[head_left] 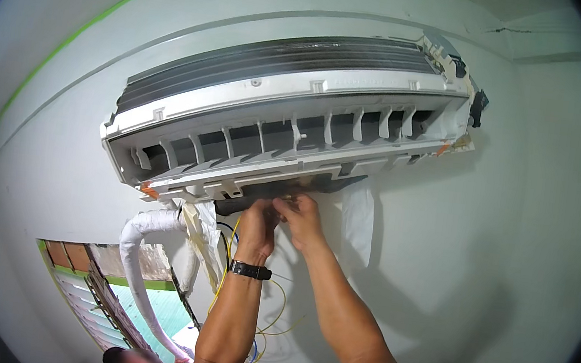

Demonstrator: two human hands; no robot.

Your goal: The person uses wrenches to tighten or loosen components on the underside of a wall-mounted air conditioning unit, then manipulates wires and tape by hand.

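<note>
The black strip (286,189) lies at the middle of the frame, along the underside of the white air conditioner (301,84), directly above the fingers in the picture. Its long axis slants from the left of centre up toward the right, roughly following the lower edge of the air conditioner, so it runs across the line of the two forearms, which rise from the bottom of the frame.

The left hand (255,229) is nearer the strip's lower left end; the right hand (302,224) sits just beside it, below the strip's middle, with the long right part of the strip beyond it. Both sets of fingers are bent and drawn close together at the strip's lower edge. Whether they grasp it, or something small between them, I cannot tell, since the fingertips are partly hidden.

A yellow wire (225,278) hangs just beside the left wrist, and a white sheet (357,225) hangs right of the right hand.
</note>
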